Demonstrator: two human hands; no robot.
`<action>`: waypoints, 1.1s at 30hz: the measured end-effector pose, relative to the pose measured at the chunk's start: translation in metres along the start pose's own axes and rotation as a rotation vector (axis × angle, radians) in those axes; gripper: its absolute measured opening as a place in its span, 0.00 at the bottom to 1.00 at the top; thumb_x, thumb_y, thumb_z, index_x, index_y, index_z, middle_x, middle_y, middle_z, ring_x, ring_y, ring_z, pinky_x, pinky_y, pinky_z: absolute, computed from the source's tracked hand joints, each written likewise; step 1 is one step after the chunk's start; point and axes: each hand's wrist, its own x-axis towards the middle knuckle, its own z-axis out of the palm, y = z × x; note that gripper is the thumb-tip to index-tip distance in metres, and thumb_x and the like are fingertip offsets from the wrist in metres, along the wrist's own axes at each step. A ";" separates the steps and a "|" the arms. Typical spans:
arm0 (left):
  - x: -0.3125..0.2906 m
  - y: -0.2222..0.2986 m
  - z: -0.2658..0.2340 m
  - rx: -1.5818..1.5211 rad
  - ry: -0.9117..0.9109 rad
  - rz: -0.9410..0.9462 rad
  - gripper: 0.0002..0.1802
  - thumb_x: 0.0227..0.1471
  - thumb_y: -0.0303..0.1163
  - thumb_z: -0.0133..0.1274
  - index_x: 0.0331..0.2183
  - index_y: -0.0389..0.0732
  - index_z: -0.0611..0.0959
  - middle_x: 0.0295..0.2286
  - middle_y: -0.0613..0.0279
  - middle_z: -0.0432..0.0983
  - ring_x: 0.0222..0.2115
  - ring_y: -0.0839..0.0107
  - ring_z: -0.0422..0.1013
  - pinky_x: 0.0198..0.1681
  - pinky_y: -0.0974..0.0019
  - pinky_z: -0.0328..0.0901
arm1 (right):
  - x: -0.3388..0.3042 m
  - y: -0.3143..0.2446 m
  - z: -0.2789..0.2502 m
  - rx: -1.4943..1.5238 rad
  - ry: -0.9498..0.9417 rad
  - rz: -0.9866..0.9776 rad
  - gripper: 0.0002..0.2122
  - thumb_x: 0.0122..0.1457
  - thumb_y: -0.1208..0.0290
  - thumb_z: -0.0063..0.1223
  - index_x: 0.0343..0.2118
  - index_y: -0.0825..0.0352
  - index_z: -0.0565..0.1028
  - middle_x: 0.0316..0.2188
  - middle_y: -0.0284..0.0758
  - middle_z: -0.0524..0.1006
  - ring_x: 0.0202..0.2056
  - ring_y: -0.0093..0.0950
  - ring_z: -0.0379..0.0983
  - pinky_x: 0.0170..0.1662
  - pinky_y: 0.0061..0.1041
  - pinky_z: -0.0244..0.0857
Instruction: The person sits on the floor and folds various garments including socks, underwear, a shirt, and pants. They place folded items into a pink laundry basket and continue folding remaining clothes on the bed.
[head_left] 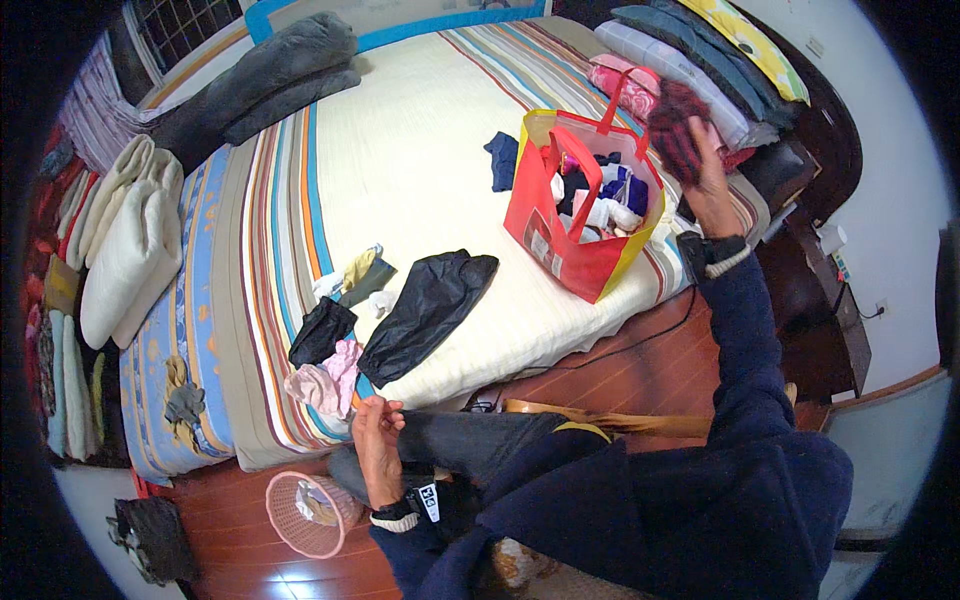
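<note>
Raised at the right, beyond the bag, my right hand (712,185) is closed on a bunched dark red and black piece of clothing (677,135); its exact kind is unclear. My left hand (378,445) hangs at the bed's near edge, fingers loosely bent and slightly apart, with nothing visible in it. Just beyond it lie a crumpled pink cloth (328,382), a small black cloth (320,332) and a larger thin black piece (428,312). A red and yellow tote bag (560,262) stands on the bed, filled with small white, navy and dark clothes.
A navy cloth (502,160) lies left of the bag. Folded bedding (690,60) is stacked at the far right, and a grey blanket (285,80) at the far left. A pink basket (290,515) stands on the wooden floor. A cable (600,355) runs along the bed's near side.
</note>
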 end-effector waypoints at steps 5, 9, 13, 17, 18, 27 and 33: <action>-0.003 0.002 -0.003 0.024 -0.015 -0.008 0.08 0.56 0.35 0.49 0.30 0.41 0.74 0.25 0.60 0.75 0.21 0.78 0.68 0.25 0.76 0.64 | 0.044 0.065 -0.011 -0.412 -0.319 0.362 0.20 0.59 0.57 0.48 0.45 0.71 0.71 0.41 0.36 0.76 0.40 0.24 0.73 0.44 0.25 0.67; -0.006 0.005 -0.011 0.043 0.054 -0.022 0.08 0.57 0.35 0.48 0.30 0.42 0.74 0.24 0.61 0.75 0.20 0.79 0.68 0.25 0.77 0.64 | 0.056 0.101 -0.015 -1.578 -0.505 -0.246 0.26 0.51 0.62 0.55 0.51 0.70 0.64 0.48 0.48 0.69 0.49 0.43 0.65 0.53 0.35 0.59; -0.010 0.001 -0.015 0.031 0.110 -0.043 0.08 0.57 0.35 0.47 0.30 0.43 0.74 0.24 0.62 0.76 0.20 0.79 0.68 0.25 0.78 0.64 | 0.036 0.105 -0.004 -1.342 -0.902 -0.274 0.26 0.51 0.66 0.53 0.54 0.68 0.62 0.53 0.51 0.63 0.54 0.46 0.59 0.57 0.36 0.55; -0.010 -0.004 -0.013 0.036 0.068 -0.054 0.08 0.57 0.36 0.48 0.30 0.43 0.74 0.25 0.62 0.76 0.20 0.79 0.68 0.25 0.78 0.64 | 0.031 0.089 0.016 -1.506 -0.847 -0.257 0.24 0.54 0.66 0.50 0.54 0.67 0.63 0.53 0.51 0.63 0.53 0.46 0.61 0.57 0.36 0.55; -0.010 -0.004 -0.013 0.044 0.074 -0.059 0.08 0.57 0.36 0.48 0.29 0.43 0.74 0.25 0.61 0.76 0.20 0.79 0.68 0.25 0.78 0.64 | 0.036 0.089 0.021 -1.573 -0.822 -0.293 0.23 0.54 0.65 0.49 0.53 0.67 0.64 0.53 0.52 0.64 0.53 0.46 0.62 0.56 0.36 0.56; -0.006 -0.009 -0.008 0.042 0.085 -0.063 0.07 0.56 0.34 0.47 0.31 0.41 0.75 0.26 0.61 0.76 0.22 0.79 0.69 0.27 0.78 0.65 | 0.102 0.130 -0.024 -1.520 -1.201 0.062 0.25 0.50 0.59 0.55 0.49 0.68 0.68 0.49 0.44 0.70 0.49 0.37 0.67 0.54 0.32 0.58; -0.004 -0.024 -0.033 -0.119 0.052 -0.130 0.08 0.56 0.35 0.48 0.31 0.42 0.75 0.26 0.61 0.76 0.22 0.78 0.69 0.27 0.76 0.66 | 0.081 0.079 0.011 -1.167 -0.837 -0.055 0.24 0.54 0.66 0.54 0.52 0.71 0.66 0.49 0.41 0.71 0.50 0.30 0.66 0.55 0.27 0.56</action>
